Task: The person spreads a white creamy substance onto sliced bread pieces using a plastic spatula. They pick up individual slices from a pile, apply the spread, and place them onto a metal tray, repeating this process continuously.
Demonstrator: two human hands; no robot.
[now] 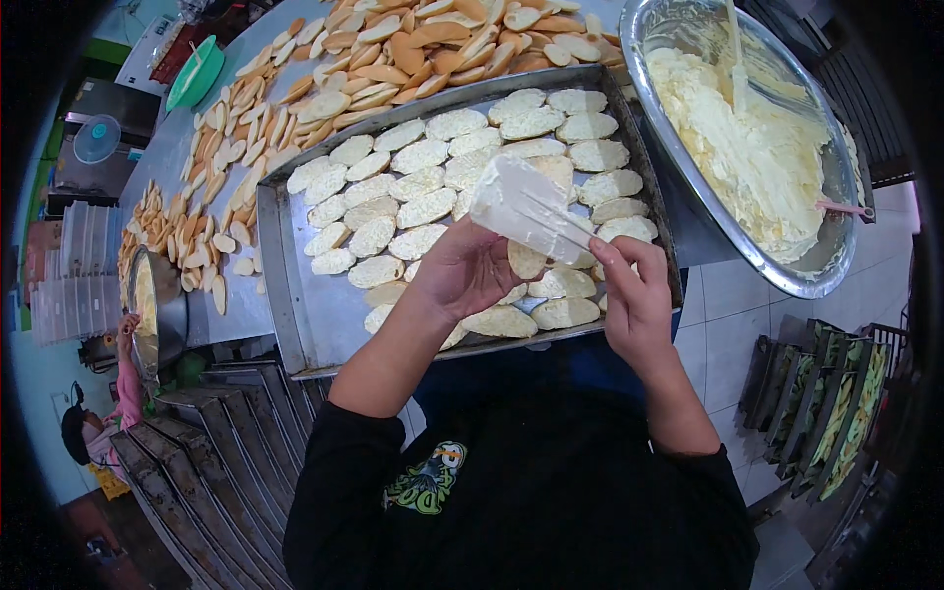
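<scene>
My right hand (640, 299) grips the handle of a flat white spatula (522, 205), its blade smeared with pale cream. Palm up, my left hand (472, 269) holds an oval bread slice (526, 260) at its fingers, just under the blade. The spatula partly hides that slice and some fingers. Below both hands lies a large metal baking tray (295, 295), with rows of oval bread slices (418, 208) coated in cream. At the upper right, a big steel bowl (667, 158) contains pale whipped cream (737, 162).
Loose bread slices (413, 55) are heaped on the metal table (158, 158) beyond the tray. A second bowl (171, 310) stands at left, with a person's hand (128, 324) at it. Stacked trays (214, 435) are at lower left; a rack of trays (811, 402) is at right.
</scene>
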